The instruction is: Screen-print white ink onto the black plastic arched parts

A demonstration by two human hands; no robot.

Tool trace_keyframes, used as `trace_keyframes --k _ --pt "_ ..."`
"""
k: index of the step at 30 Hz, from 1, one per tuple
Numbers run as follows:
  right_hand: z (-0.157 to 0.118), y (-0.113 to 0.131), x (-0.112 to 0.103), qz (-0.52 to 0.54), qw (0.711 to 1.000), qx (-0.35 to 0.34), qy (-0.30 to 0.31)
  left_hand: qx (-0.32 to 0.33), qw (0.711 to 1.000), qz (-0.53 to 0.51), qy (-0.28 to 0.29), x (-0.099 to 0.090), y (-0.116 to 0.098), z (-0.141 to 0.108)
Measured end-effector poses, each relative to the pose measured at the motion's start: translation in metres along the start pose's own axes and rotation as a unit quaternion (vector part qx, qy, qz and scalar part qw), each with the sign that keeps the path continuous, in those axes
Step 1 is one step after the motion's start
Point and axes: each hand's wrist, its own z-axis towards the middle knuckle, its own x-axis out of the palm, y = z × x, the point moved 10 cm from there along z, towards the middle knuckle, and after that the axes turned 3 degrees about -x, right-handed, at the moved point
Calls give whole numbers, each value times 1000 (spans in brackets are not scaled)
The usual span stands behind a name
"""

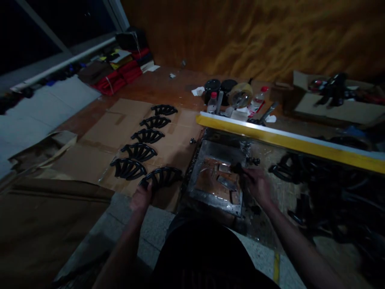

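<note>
A wooden table (pixel 168 86) is viewed from above, with a speckled tile floor (pixel 144 228) along its near edge. Flattened cardboard sheets (pixel 99 136) are laid over the left part of the table, and a cardboard box (pixel 337 106) stands at the far right. Folded red cloth (pixel 110 82) is stacked near a window (pixel 39 36) at the far left. A long yellow bar (pixel 288 142) is laid across the table, behind a metal tray (pixel 215 176) marked with brown residue. A heap of black parts (pixel 319 188) is piled in shadow to the right of the tray. Two black tins (pixel 218 90), a roll of tape (pixel 240 95) and a plastic bottle (pixel 258 100) are grouped beyond the bar.

Five black arched parts (pixel 140 140) are set in a row on the cardboard. A sixth arched part (pixel 161 176) is positioned at the near end of the row, its lower end gripped by the left hand (pixel 141 198). The right hand (pixel 255 184) is held over the right edge of the tray, closed on a small black piece (pixel 237 168), the shape of which is partly hidden. A small black knob (pixel 192 141) is lying on the cardboard beside the tray.
</note>
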Motion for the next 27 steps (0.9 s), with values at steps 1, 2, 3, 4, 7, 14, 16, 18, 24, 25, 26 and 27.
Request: trace_keyframes --k 1,2,3,4,7,14,16,18,24,25,26,27 --pt "0 24 8 -12 999 -44 23 6 1000 12 -23 1 -2 -8" --pt "0 44 17 -25 995 -83 44 25 998 24 -44 4 -9 -16" --pt "-1 59 25 -38 991 -113 62 53 996 38 -60 9 -19 -25" --pt "0 70 31 -51 987 -135 74 84 993 53 -70 16 -30 -34" --pt "3 84 46 -84 977 -171 95 122 986 81 -80 35 -57 -47" --pt "6 90 60 -149 957 -208 132 75 992 54 -82 40 -71 -37" --pt "8 101 62 -151 955 -215 136 72 994 45 -74 41 -70 -34" --pt "9 122 66 -118 956 -229 138 79 994 38 -63 41 -68 -35" --pt "6 205 110 27 940 -244 237 99 991 50 -72 15 -65 -44" --pt "4 218 122 28 931 -246 269 106 990 57 -75 9 -66 -44" --pt "2 232 134 23 920 -252 300 112 988 65 -78 3 -67 -43" --pt "1 245 145 16 908 -262 326 117 987 72 -83 -3 -68 -41"
